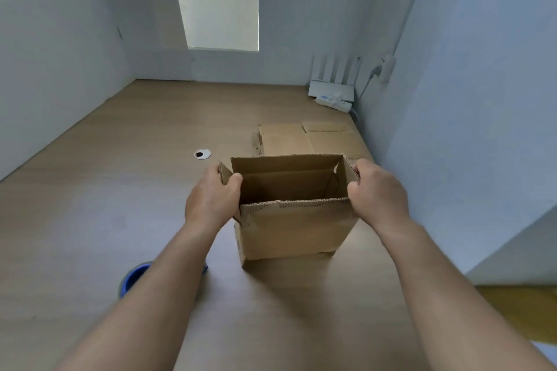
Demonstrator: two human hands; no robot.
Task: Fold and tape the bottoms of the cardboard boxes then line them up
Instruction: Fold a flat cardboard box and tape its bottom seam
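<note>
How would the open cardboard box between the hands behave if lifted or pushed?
Probably light: the cardboard box looks empty and thin-walled. Likely to flex or skew, since its top is open; the left hand and right hand grip opposite flaps. It should slide, not roll, on the desk.

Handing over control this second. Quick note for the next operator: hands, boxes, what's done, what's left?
Hands: left hand and right hand each grip a top side flap of the box.
The box stands on the desk, open end up. Its underside is hidden, so taping cannot be confirmed.
The flattened cardboard lies behind it by the right wall, not yet folded.
A blue object, partly under the left forearm, may be the tape.
Left to do: check this bottom, fold and tape the rest, line them up.
</note>
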